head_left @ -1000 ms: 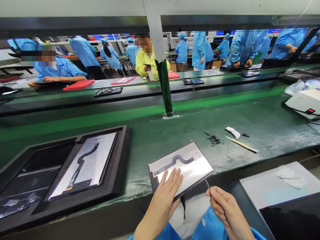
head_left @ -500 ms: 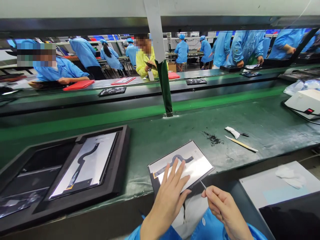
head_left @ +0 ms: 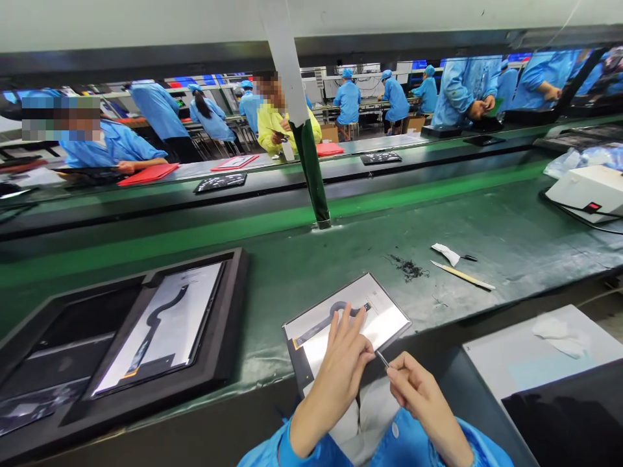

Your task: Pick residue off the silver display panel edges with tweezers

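A silver panel with a dark curved flex cable on it lies at the near edge of the green bench, overhanging it slightly. My left hand rests on the panel with its fingers stretched over the cable. My right hand is closed in a pinch around thin metal tweezers. The tweezers' tip sits at the panel's near edge, right beside my left thumb.
A black foam tray at left holds a second panel. Dark debris, a white scrap and a pale stick lie further right. A white device sits far right. Other workers stand beyond the conveyor.
My left hand slid further up over the panel and cable. My right hand with the tweezers moved left and closer to the panel edge and my left thumb. The view shifted slightly.
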`<action>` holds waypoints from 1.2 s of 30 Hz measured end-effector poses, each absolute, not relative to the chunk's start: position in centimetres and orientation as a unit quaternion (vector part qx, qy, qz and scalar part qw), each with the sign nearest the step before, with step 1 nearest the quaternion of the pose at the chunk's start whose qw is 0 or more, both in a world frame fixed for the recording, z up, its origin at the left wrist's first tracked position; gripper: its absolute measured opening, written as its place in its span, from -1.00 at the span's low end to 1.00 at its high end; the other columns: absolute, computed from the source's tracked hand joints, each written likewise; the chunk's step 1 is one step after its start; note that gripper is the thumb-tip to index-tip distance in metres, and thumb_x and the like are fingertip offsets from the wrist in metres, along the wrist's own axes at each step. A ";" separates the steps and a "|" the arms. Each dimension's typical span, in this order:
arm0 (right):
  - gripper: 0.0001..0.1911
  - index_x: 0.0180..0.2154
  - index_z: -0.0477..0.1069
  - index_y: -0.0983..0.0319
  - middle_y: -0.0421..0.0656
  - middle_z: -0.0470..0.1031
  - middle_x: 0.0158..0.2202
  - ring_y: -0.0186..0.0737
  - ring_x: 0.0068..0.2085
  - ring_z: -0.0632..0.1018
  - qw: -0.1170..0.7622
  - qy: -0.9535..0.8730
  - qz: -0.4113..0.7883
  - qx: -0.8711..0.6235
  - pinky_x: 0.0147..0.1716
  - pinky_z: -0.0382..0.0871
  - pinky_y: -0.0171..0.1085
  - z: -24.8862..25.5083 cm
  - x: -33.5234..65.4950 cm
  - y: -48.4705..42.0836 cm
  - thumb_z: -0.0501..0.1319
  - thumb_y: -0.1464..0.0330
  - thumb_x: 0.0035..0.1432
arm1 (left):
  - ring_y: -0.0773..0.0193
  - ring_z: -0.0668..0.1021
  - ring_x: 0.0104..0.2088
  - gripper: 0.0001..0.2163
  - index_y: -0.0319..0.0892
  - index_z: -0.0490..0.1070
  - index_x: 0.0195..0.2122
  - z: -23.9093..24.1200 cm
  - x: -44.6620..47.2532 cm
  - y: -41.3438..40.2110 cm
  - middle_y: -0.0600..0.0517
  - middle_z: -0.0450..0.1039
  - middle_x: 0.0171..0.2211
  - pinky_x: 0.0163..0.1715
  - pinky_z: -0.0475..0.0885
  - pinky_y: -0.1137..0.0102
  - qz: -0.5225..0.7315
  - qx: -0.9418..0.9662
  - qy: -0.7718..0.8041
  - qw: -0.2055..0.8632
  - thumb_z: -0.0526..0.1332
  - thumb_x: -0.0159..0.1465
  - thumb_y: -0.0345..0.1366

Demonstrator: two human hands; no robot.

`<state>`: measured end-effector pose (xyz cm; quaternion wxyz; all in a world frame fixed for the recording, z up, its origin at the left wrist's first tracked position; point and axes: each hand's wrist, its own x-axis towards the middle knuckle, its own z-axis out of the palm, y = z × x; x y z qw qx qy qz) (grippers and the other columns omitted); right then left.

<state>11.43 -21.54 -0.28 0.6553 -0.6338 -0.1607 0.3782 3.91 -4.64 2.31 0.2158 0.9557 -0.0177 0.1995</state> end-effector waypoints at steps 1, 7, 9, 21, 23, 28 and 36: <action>-0.49 -0.44 0.31 0.20 -0.33 0.23 -0.64 -0.41 -0.59 0.17 0.638 -0.183 0.360 -0.656 -0.59 0.00 -0.37 -0.2 11.3 -21.6 0.22 -0.11 0.15 | -0.07 -0.04 0.41 -0.79 -0.16 0.30 -0.29 2.4 3.9 -4.6 -0.18 0.16 0.34 0.26 0.13 -0.24 0.195 0.957 -0.019 0.213 -0.05 0.43 -0.49; -0.49 -0.53 0.38 0.20 -0.25 0.29 -0.54 -0.30 -0.50 0.27 0.578 -0.249 0.268 -0.730 -0.51 0.10 -0.31 1.0 11.4 -21.7 0.17 -0.07 0.21 | -0.06 -0.07 0.42 -0.81 -0.16 0.31 -0.28 2.6 4.6 -4.2 -0.17 0.12 0.36 0.27 0.10 -0.23 0.166 0.966 -0.040 0.194 -0.01 0.41 -0.50; -0.46 -0.53 0.39 0.20 -0.25 0.27 -0.55 -0.31 -0.52 0.26 0.575 -0.251 0.277 -0.727 -0.53 0.08 -0.31 0.9 11.5 -21.7 0.15 -0.10 0.20 | -0.05 -0.07 0.42 -0.82 -0.16 0.31 -0.28 2.6 4.9 -4.0 -0.18 0.12 0.36 0.28 0.08 -0.22 0.157 0.968 -0.049 0.189 -0.01 0.40 -0.52; -0.44 -0.45 0.22 0.17 -0.40 0.15 -0.66 -0.47 -0.65 0.06 0.636 -0.181 0.400 -0.634 -0.66 -0.12 -0.39 -0.5 10.9 -21.3 0.17 -0.20 0.11 | -0.11 -0.03 0.40 -0.87 -0.16 0.28 -0.26 3.0 5.5 -3.6 -0.24 0.15 0.34 0.25 0.11 -0.25 0.116 0.971 -0.066 0.199 0.03 0.39 -0.50; -0.43 -0.48 0.22 0.18 -0.38 0.21 -0.63 -0.50 -0.68 0.07 0.630 -0.171 0.409 -0.637 -0.68 -0.11 -0.40 -0.4 10.9 -21.4 0.19 -0.19 0.10 | -0.10 -0.01 0.40 -0.87 -0.15 0.29 -0.26 3.0 5.5 -3.7 -0.23 0.16 0.34 0.25 0.13 -0.24 0.113 0.970 -0.063 0.203 0.03 0.39 -0.49; -0.38 -0.43 0.38 0.22 -0.38 0.17 -0.65 -0.49 -0.69 0.10 0.610 -0.164 0.427 -0.647 -0.72 -0.08 -0.40 -0.3 11.3 -21.6 0.18 -0.23 0.05 | -0.07 0.03 0.40 -0.85 -0.18 0.33 -0.09 2.7 5.3 -3.5 -0.24 0.27 0.28 0.26 0.13 -0.21 0.118 0.963 -0.060 0.233 0.01 0.42 -0.45; -0.40 -0.38 0.29 0.20 -0.43 0.09 -0.67 -0.49 -0.66 0.01 0.612 -0.155 0.446 -0.635 -0.68 -0.19 -0.41 -0.2 11.3 -21.4 0.19 -0.23 0.06 | 0.02 0.08 0.39 -0.72 -0.15 0.19 0.18 2.5 1.8 -2.1 -0.19 0.29 0.27 0.30 0.11 -0.11 0.180 0.957 -0.018 0.227 -0.01 0.47 -0.41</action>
